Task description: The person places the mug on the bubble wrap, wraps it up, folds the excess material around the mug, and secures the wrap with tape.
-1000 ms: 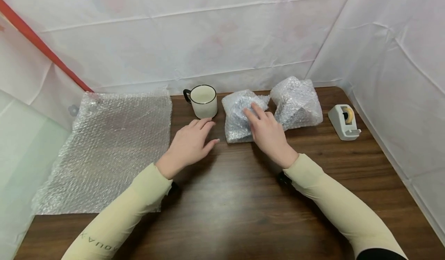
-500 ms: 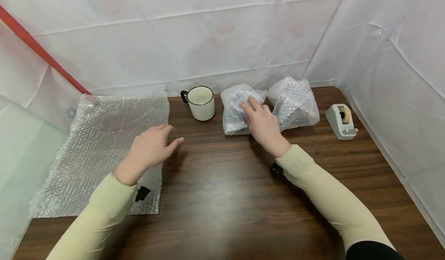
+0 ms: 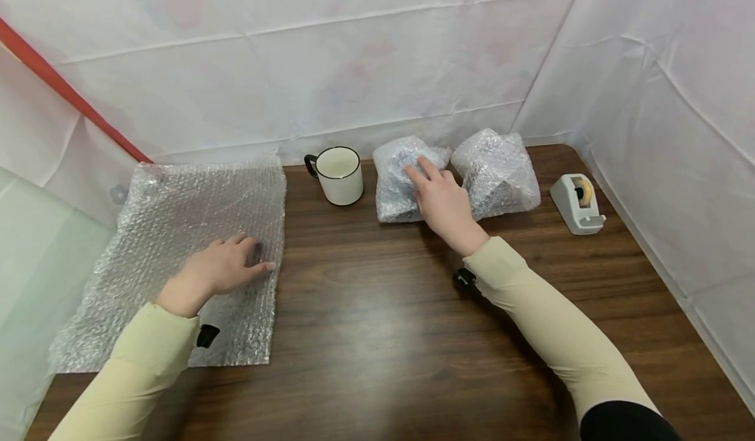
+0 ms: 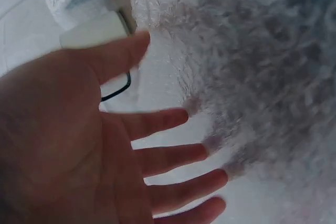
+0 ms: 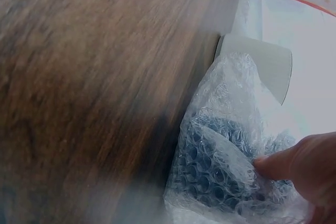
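Note:
A flat sheet of bubble wrap (image 3: 230, 198) lies on the left of the table. My left hand (image 3: 218, 267) hovers over its right part, fingers spread and relaxed, holding nothing. In the left wrist view the fingertips (image 4: 178, 116) are near the clear wrap; contact cannot be told. My right hand (image 3: 445, 208) rests on a bubble-wrapped bundle (image 3: 392, 195). In the right wrist view its thumb touches the bundle's wrap (image 5: 210, 171), and something bluish shows through. A white mug (image 3: 344, 187) with a black rim and handle stands upright between the sheet and that bundle.
A second bubble-wrapped bundle (image 3: 501, 172) sits right of the first, close against it. Near the right edge stands a white tape dispenser (image 3: 575, 208) with yellowish tape. White cloth (image 3: 330, 67) hangs behind the brown wooden table (image 3: 366, 316).
My left hand has moved from beside the mug leftward and nearer, over the bubble wrap sheet. The bundle under my right hand has slid slightly back, toward the cloth.

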A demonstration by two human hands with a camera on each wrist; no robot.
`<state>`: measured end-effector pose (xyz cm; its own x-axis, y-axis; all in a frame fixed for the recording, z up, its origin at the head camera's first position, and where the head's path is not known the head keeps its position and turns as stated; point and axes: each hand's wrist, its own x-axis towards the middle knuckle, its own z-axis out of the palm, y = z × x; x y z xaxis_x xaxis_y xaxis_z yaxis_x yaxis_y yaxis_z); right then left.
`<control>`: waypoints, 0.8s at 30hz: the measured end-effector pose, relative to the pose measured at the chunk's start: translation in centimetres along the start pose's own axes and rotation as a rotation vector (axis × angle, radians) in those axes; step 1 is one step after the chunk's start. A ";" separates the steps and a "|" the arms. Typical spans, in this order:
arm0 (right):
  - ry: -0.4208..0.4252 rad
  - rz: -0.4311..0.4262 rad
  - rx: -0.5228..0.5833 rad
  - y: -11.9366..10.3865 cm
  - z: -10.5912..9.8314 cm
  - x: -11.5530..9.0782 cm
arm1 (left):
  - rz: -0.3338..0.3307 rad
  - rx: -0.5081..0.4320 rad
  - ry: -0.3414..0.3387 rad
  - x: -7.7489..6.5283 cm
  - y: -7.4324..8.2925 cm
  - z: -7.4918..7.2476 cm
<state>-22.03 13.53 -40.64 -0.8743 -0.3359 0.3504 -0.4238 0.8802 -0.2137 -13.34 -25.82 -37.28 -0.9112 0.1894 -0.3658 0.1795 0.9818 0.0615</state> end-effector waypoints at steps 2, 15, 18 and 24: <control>-0.004 -0.002 0.003 -0.1 0.0 0.0 | 0.017 -0.002 -0.014 0.0 -0.1 0.4; 0.030 0.000 0.012 -0.2 -0.3 -0.4 | 0.086 -0.006 -0.015 0.1 0.7 0.6; 0.014 0.017 0.035 -0.3 -0.6 -0.7 | 0.100 -0.016 -0.052 0.0 1.1 0.4; 0.028 0.029 0.075 -0.3 -1.2 -2.0 | 0.132 -0.048 -0.092 0.4 1.9 0.0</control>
<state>-19.88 14.37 -40.19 -0.8799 -0.3002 0.3683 -0.4158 0.8616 -0.2912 -13.35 -23.91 -37.31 -0.8429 0.3169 -0.4348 0.2752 0.9483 0.1578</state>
